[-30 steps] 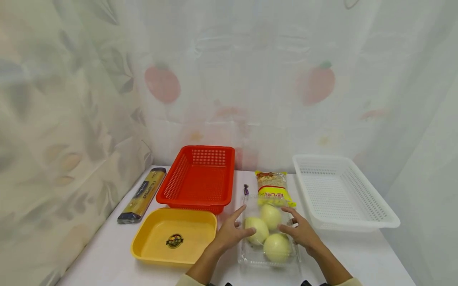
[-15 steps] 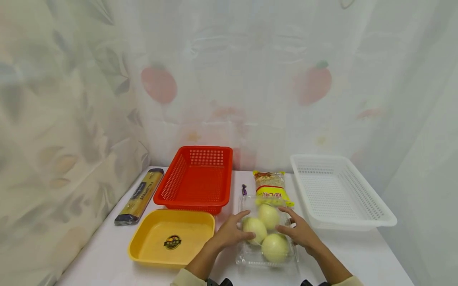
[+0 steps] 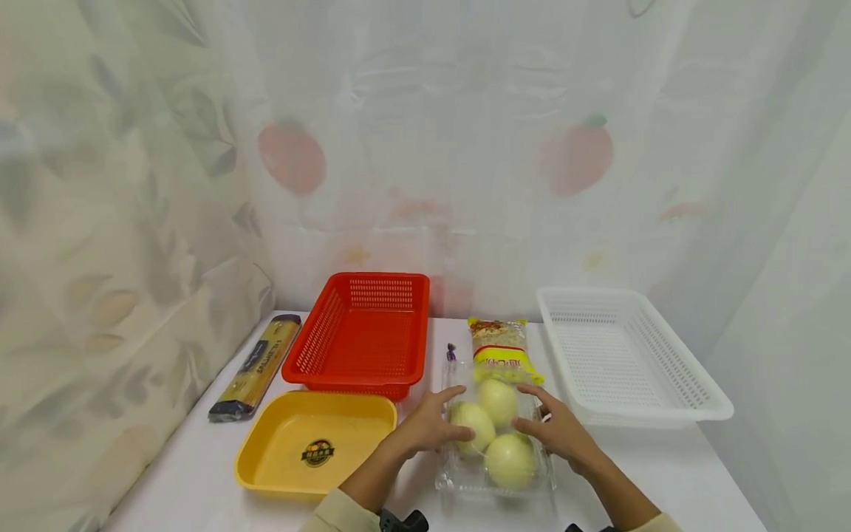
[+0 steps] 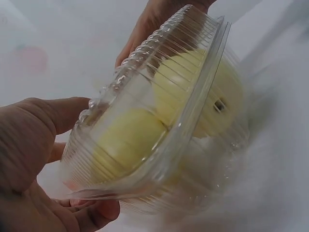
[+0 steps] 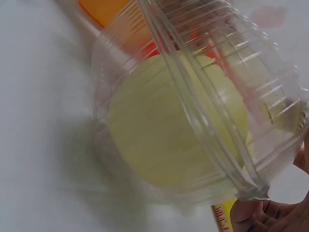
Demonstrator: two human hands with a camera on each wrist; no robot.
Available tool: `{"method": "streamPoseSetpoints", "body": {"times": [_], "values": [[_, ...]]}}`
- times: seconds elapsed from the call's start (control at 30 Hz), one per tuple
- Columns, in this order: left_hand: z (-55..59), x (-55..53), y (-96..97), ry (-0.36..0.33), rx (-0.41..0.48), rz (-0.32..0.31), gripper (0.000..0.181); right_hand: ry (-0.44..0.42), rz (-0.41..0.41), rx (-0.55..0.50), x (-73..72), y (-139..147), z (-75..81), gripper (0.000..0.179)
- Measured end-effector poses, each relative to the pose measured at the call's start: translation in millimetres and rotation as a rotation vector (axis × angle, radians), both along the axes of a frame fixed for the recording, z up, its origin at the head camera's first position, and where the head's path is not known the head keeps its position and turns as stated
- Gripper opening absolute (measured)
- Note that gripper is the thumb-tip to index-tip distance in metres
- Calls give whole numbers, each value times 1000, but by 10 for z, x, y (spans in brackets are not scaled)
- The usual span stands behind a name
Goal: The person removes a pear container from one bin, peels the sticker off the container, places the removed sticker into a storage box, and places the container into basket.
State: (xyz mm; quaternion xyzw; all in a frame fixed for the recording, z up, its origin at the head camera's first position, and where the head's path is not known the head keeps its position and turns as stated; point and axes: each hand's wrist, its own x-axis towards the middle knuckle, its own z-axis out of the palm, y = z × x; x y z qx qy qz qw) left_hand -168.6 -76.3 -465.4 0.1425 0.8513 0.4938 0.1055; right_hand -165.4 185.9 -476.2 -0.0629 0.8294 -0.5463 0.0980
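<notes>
Both hands are at a clear ribbed plastic clamshell box [image 3: 459, 473] that holds three pale yellow round fruits [image 3: 510, 461]. My left hand [image 3: 425, 425] grips its left side, thumb over the lid; in the left wrist view, curled fingertips [image 4: 104, 210] sit below the rim. On the opposite side, my right hand [image 3: 558, 428] holds the box with thumb and index finger spread over the lid. Curled fingers of that hand show by the box's corner in the right wrist view [image 5: 268, 215]. The lid is down. Its underside is hidden in the head view.
Behind the box lie a yellow noodle packet [image 3: 500, 346] and a small purple-wrapped sweet [image 3: 451, 352]. Left stand a yellow tray [image 3: 279, 443] and a red basket [image 3: 375, 340], with a spaghetti pack [image 3: 259, 366] beyond. A white basket [image 3: 625, 355] is at the right.
The left hand has shifted slightly right, its index finger bending in closer over the box. The right hand stays nearly the same. The whole head view has drifted a little left.
</notes>
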Motion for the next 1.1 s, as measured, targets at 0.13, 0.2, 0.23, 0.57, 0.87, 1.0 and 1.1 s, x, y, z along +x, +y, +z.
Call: {"method": "streamPoseSetpoints", "body": {"times": [0.13, 0.2, 0.23, 0.57, 0.87, 1.0, 1.1], "values": [[167, 4, 3, -32, 1, -8, 75, 10, 1, 12, 16, 8, 144, 64], [247, 5, -3, -48, 12, -8, 75, 21, 10, 22, 25, 9, 218, 64], [284, 5, -7, -54, 12, -7, 76, 30, 15, 26, 30, 9, 255, 64], [638, 28, -101, -44, -18, -39, 76, 55, 70, 59, 72, -44, 598, 67], [966, 40, -213, -63, -33, -45, 75, 64, 105, 49, 107, -116, 899, 71], [1107, 24, -267, -68, -54, -39, 74, 62, 110, 47, 106, -151, 1019, 72], [1215, -1, -310, -47, -83, -46, 75, 67, 113, 45, 95, -178, 1110, 71]]}}
